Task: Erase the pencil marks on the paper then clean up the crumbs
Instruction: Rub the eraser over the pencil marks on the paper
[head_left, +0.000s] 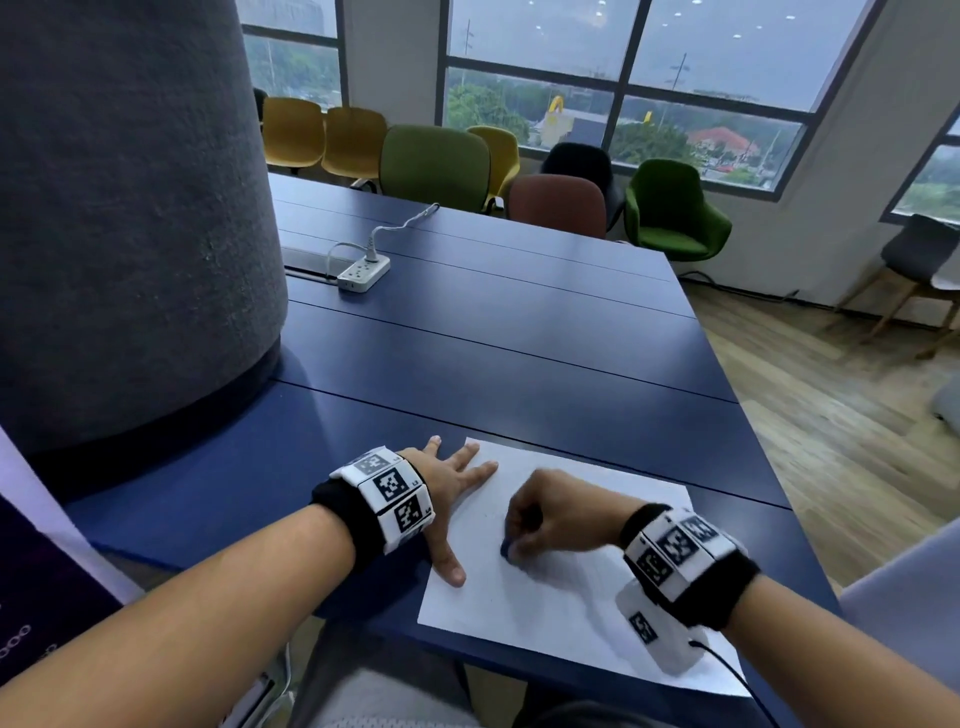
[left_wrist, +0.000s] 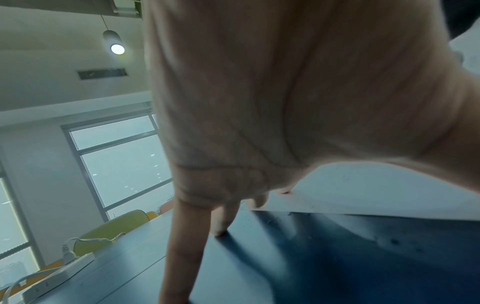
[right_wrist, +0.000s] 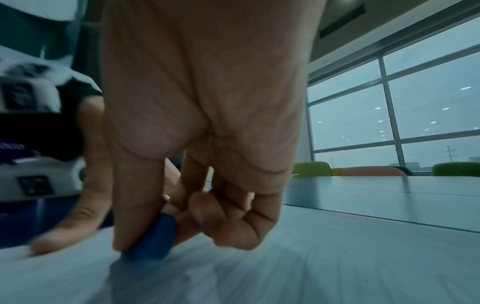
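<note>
A white sheet of paper (head_left: 566, 582) lies on the blue table (head_left: 467, 332) near its front edge. My left hand (head_left: 452, 493) rests flat on the paper's left edge, fingers spread and straight, thumb on the sheet. My right hand (head_left: 540, 519) pinches a blue eraser (head_left: 508, 550) and presses its tip against the paper. In the right wrist view the eraser (right_wrist: 153, 240) sits between thumb and forefinger, touching the blurred paper (right_wrist: 311, 267). In the left wrist view small dark specks dot the paper (left_wrist: 376, 193) and the table beside it.
A white power strip (head_left: 363, 273) with its cable lies farther back on the table. A large grey felt-covered column (head_left: 119, 208) stands at the left. Chairs (head_left: 436, 161) line the table's far edge. The wooden floor drops away to the right.
</note>
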